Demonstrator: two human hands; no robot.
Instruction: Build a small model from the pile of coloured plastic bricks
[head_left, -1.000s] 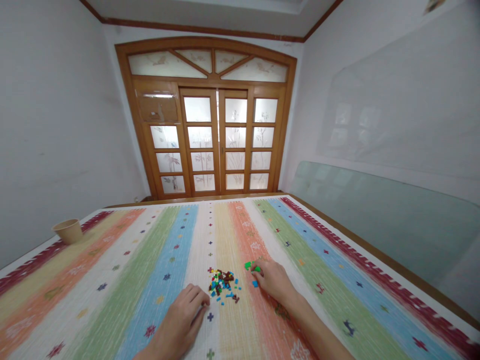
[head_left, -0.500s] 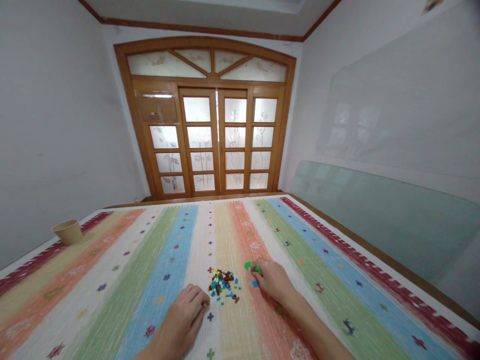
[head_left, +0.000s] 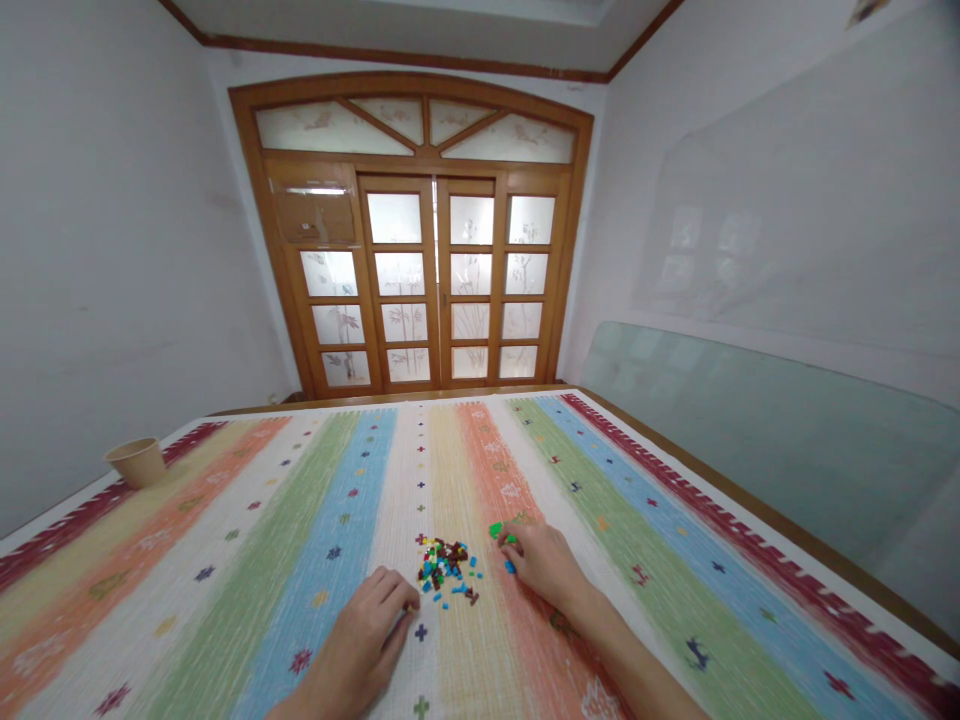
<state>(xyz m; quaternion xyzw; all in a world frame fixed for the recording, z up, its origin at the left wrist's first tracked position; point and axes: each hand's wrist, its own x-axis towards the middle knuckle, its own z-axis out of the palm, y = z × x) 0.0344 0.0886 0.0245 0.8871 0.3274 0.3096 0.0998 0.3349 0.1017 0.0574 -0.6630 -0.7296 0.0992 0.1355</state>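
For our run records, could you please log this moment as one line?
left hand: beside the pile of small plastic bricks | right hand: fingers at a green brick | surface: striped woven cloth

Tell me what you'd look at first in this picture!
You'd first see the big rainbow-striped cloth spread out in front. In its middle sits a little heap of colored bricks, with the left hand and right hand beside it. Far ahead stands a tall wooden door.
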